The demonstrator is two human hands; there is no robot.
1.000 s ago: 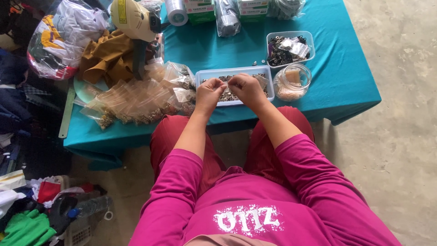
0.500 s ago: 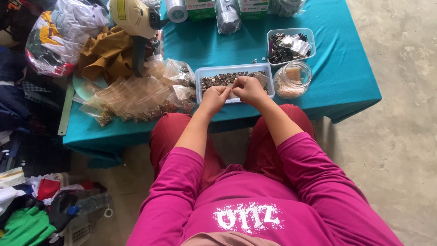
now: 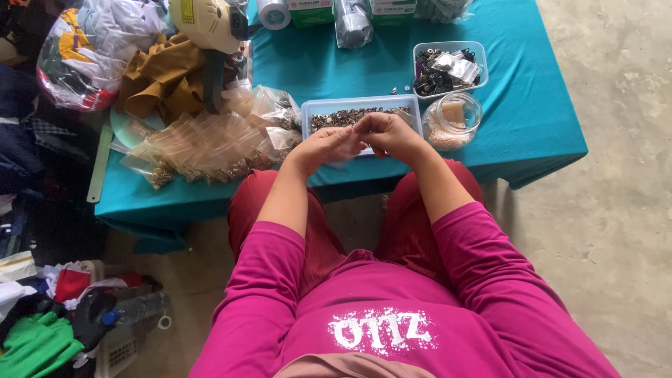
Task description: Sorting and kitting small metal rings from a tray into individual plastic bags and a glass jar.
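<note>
My two hands meet over the near edge of a shallow pale-blue tray (image 3: pixel 311 108) that holds several small dark metal pieces (image 3: pixel 343 116). A small clear plastic bag (image 3: pixel 346 152), blurred, sits between them. My left hand (image 3: pixel 318 148) pinches the bag from the left. My right hand (image 3: pixel 390 133) curls over its top from the right, and its fingertips touch the left hand's. Both arms wear pink sleeves. The tray rests on a teal-covered table (image 3: pixel 532 126), right in front of my knees.
A heap of filled small clear bags (image 3: pixel 203 143) lies left of the tray. A round clear jar (image 3: pixel 453 120) and a clear box of dark metal parts (image 3: pixel 448 66) stand to the right. Brown cloth (image 3: pixel 164 80), a yellow power tool (image 3: pixel 206 21) and a tape roll (image 3: pixel 273 12) sit behind. Clothes clutter the floor at left.
Both hands have drawn back from over the tray's contents toward its near edge and closed together on the small bag.
</note>
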